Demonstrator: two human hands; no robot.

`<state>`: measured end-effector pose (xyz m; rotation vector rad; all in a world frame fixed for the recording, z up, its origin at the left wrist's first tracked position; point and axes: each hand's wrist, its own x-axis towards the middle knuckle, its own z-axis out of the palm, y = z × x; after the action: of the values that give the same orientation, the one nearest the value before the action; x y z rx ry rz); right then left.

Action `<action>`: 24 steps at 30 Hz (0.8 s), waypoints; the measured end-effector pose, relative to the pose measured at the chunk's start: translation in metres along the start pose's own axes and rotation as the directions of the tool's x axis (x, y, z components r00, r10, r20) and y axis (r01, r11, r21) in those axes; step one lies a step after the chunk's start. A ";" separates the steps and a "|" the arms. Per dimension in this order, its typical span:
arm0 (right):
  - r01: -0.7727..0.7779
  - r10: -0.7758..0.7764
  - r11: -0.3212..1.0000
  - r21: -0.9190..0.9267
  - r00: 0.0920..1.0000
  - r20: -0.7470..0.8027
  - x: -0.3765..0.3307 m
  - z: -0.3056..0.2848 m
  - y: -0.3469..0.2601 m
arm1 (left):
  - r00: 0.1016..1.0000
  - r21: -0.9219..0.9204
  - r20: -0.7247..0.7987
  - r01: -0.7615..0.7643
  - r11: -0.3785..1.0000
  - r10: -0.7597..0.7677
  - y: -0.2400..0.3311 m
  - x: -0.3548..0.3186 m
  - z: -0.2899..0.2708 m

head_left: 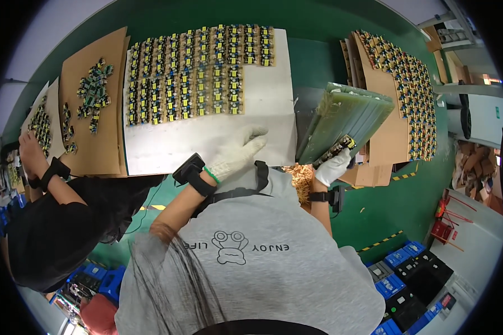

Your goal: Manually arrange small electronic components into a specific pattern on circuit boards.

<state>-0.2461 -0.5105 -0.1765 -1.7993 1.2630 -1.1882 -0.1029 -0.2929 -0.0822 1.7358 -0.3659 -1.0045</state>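
My left hand [239, 152], in a white knitted glove, hovers over the near part of a white board [274, 95]. Its fingers are loosely bent and apart, with nothing visible in them. On that board stand rows of small circuit boards [184, 72] with yellow-topped parts. My right hand [334, 167], also gloved in white, is closed on a strip of circuit boards [337, 149]. That strip is in front of a tilted greenish plastic panel or tray [363, 109]; whether the two touch, I cannot tell.
A cardboard sheet [391, 134] bearing more circuit boards lies at the right. Left of the white board is another cardboard sheet [109, 142] with a loose heap of boards. A co-worker in a black top [89, 223] works at the far left. Blue and black crates [413, 273] stand at lower right.
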 end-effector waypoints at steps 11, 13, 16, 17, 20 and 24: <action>-0.415 0.013 0.871 0.263 0.555 0.832 -0.046 0.037 -0.065 | 0.996 0.207 -0.067 -0.052 0.977 0.067 0.041 -0.012 -0.003; -0.230 0.075 0.973 0.033 0.446 0.892 -0.043 0.054 -0.105 | 0.908 0.450 -0.307 -0.127 0.884 0.286 0.004 -0.006 -0.011; -0.278 0.077 0.959 0.049 0.425 0.902 -0.055 0.080 -0.125 | 0.941 0.830 -0.216 0.036 0.556 0.261 -0.029 -0.008 -0.025; 0.266 0.008 0.959 -0.094 0.305 0.952 -0.058 0.093 -0.127 | 0.957 0.858 -0.225 0.105 0.503 0.185 -0.021 -0.013 -0.027; 0.331 -0.025 0.943 -0.031 0.162 0.986 -0.069 0.110 -0.130 | 0.942 0.818 -0.218 0.034 0.574 0.255 -0.016 -0.026 -0.038; 0.101 -0.057 0.994 0.034 0.229 0.972 -0.080 0.119 -0.121 | 0.701 0.582 -0.371 -0.336 0.740 0.610 -0.047 -0.016 -0.041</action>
<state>-0.1029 -0.3943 -0.1442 -2.0343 0.3712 0.1487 -0.0909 -0.2377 -0.1128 2.1070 -0.7030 0.0172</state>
